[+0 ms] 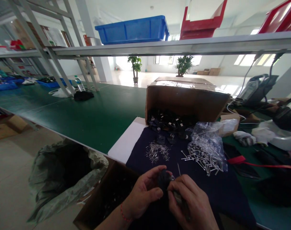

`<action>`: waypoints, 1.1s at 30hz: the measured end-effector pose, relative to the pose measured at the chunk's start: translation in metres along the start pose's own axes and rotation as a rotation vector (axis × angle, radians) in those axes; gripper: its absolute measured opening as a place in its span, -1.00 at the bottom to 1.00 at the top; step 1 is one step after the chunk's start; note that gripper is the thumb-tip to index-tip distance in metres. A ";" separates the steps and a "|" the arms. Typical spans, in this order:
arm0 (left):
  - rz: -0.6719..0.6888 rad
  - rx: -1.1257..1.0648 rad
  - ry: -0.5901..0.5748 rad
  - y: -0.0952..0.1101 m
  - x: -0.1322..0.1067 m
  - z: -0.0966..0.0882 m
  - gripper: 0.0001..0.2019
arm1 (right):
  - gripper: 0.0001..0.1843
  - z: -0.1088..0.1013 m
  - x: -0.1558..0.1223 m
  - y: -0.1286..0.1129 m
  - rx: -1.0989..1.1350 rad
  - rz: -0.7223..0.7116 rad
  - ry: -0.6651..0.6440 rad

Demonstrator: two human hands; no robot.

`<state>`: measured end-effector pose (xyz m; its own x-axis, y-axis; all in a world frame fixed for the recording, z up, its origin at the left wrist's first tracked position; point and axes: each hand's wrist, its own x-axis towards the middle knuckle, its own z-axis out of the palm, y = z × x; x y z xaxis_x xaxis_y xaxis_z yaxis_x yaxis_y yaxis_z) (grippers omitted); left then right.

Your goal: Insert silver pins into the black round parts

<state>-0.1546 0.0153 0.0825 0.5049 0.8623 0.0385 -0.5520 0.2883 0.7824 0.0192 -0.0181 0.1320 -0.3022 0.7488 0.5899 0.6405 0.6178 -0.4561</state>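
My left hand (141, 193) grips a small round black part (163, 180) between thumb and fingers, low in the middle of the view. My right hand (192, 203) is closed against the same part from the right, pinching something thin that I cannot make out. Both hands hover over a dark blue cloth (222, 191). Ahead on the cloth lie a heap of small metal pins (157, 150) and a clear plastic bag of longer pins (206, 150). Behind them a cardboard box (186, 100) lies tipped on its side, spilling black parts (170, 123).
The green work table (92, 115) stretches left. An open brown carton (104, 195) and a grey sack (64, 174) sit below the table's edge. A shelf rail overhead carries a blue bin (133, 30) and red bins (202, 24). Red-handled tool (238, 159) and clutter lie right.
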 end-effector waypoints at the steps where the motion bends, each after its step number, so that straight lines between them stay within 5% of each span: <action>1: 0.014 0.007 0.012 -0.001 0.000 0.000 -0.37 | -0.85 0.001 -0.002 -0.001 -0.003 0.001 0.010; 6: 0.026 -0.043 0.067 -0.003 -0.003 0.008 -0.39 | -0.92 0.007 -0.009 0.000 -0.116 -0.057 0.099; 11: -0.041 -0.085 0.033 0.008 -0.002 0.021 -0.39 | -0.84 0.005 -0.017 0.008 -0.398 -0.290 0.190; 16: -0.220 0.091 0.037 0.019 0.011 0.022 -0.43 | -0.63 -0.011 -0.024 0.016 -0.545 -0.442 0.036; 20: -0.372 0.012 -0.023 0.015 0.023 0.019 -0.58 | -0.55 -0.019 -0.025 0.022 -0.542 -0.499 -0.041; 26: -0.392 0.021 -0.041 0.006 0.029 0.016 -0.65 | -0.57 -0.028 -0.026 0.041 -0.478 -0.613 -0.110; 29: -0.331 0.070 0.027 0.004 0.028 0.015 -0.66 | -0.58 -0.032 -0.017 0.067 -0.501 -0.519 -0.131; 33: -0.277 0.106 0.068 0.007 0.026 0.017 -0.67 | -0.77 -0.032 0.008 0.114 -0.660 -0.131 -0.222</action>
<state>-0.1340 0.0321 0.0996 0.5789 0.7839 -0.2245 -0.3251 0.4744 0.8181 0.1126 0.0506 0.1065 -0.4980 0.7530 0.4301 0.8619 0.4846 0.1495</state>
